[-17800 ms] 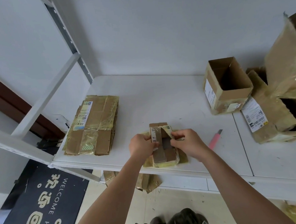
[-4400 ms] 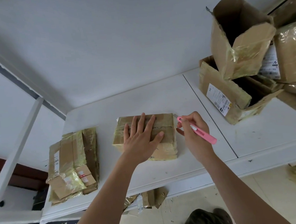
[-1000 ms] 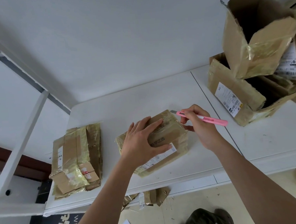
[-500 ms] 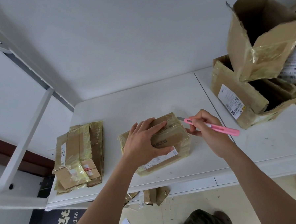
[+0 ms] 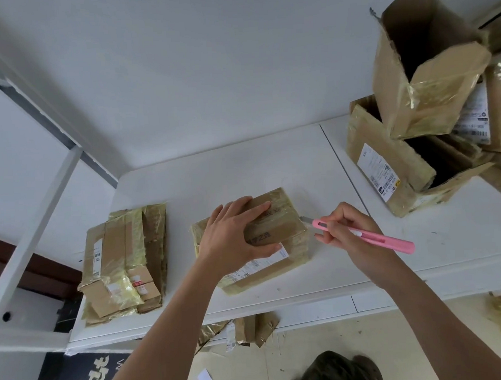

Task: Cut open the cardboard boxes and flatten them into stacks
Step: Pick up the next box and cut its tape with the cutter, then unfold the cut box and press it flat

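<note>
Parcel storeroom, white metal shelving (image 5: 271, 165), piled taped shipping boxes (image 5: 409, 140), cardboard scraps (image 5: 250, 329) on floor

White shelf (image 5: 242, 172) w/ flat stack (image 5: 125, 263), boxes (image 5: 387, 165).
</note>
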{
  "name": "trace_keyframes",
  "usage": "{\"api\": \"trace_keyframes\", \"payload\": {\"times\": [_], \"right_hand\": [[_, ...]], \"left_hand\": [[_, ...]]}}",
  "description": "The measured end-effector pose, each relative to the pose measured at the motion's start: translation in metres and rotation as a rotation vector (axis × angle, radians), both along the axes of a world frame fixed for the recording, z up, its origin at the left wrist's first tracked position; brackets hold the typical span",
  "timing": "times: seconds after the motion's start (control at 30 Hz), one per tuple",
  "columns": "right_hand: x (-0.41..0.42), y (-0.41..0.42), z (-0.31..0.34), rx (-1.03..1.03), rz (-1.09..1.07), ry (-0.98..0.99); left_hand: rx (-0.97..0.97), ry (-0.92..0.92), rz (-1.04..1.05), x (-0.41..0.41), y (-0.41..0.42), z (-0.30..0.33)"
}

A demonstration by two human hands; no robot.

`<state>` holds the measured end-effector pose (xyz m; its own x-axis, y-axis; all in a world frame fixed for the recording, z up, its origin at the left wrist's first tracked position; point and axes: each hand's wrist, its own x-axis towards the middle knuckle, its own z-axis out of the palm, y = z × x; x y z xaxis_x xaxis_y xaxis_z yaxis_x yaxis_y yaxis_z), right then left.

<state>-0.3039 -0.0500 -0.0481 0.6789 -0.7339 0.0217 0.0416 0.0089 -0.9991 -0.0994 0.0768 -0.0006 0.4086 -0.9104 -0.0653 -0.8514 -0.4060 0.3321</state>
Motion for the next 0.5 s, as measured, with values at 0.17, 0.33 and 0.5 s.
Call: {"api": "trace_keyframes", "payload": {"times": [0.17, 0.33, 0.5], "right_hand": [[-0.012, -0.004, 0.012, -0.057, -0.015, 0.002], [-0.008, -0.018, -0.012, -0.395, -0.187, 0.185], [-0.018, -0.039, -0.058, -0.822, -0.106, 0.956]], "left_hand": [[0.025, 0.002, 0.067, 0.0, -0.002, -0.001], [0.036, -0.004, 0.329, 0.01, -0.013, -0.002], [0.045, 0.171, 0.368, 0.019, -0.011, 0.007]]}}
